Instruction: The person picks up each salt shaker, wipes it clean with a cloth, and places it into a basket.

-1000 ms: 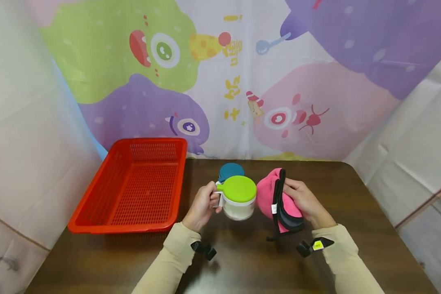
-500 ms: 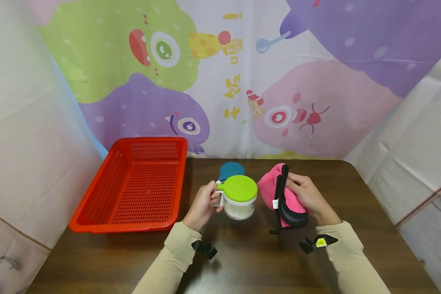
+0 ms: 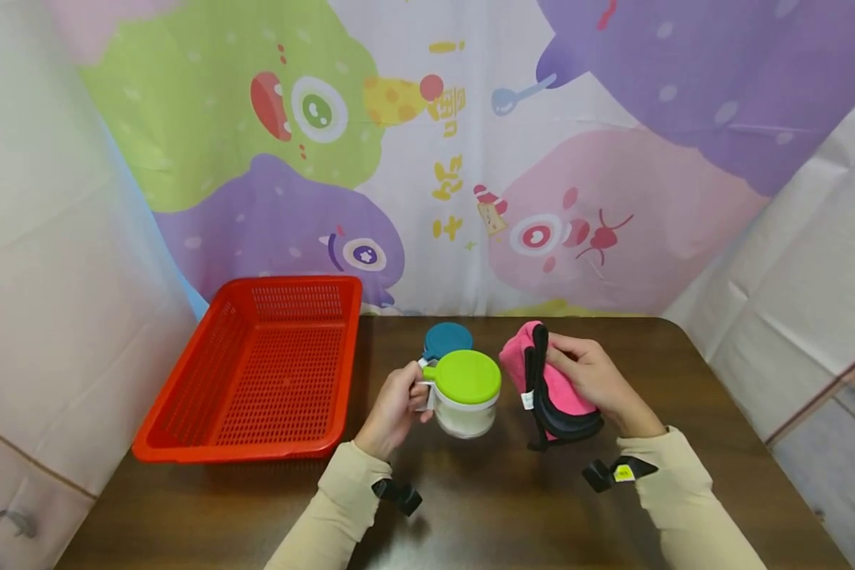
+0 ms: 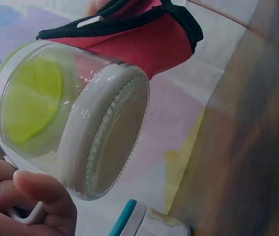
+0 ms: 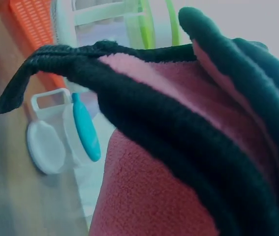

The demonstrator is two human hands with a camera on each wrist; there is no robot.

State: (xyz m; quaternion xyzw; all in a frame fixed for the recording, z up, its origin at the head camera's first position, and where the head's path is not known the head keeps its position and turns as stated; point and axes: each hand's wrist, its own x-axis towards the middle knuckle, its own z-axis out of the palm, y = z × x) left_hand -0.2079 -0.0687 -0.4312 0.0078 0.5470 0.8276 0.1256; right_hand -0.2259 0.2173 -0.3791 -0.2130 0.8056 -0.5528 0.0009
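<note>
My left hand (image 3: pixel 393 405) grips the white handle of a clear seasoning jar (image 3: pixel 466 415) with a green lid, held above the table. In the left wrist view, white contents lie at the base of this jar (image 4: pixel 95 132), which is tilted there. Just right of it, my right hand (image 3: pixel 600 383) pinches a folded pink cloth (image 3: pixel 567 388) with black edging and a small white tag. The cloth (image 5: pixel 149 187) fills much of the right wrist view and hides the fingers. Behind the green-lidded jar stands a second jar with a blue lid (image 3: pixel 447 339), partly covered by it.
A red perforated plastic basket (image 3: pixel 248 456) sits on the left of the dark wooden table (image 3: pixel 499 514). At the table's back edge hangs a cartoon-printed curtain (image 3: pixel 442 269), with pale sheets on both sides.
My right hand has shifted a little to the right with the cloth, whose folds hang slightly differently. The left hand keeps its grip on the green-lidded jar. The head view has tilted slightly.
</note>
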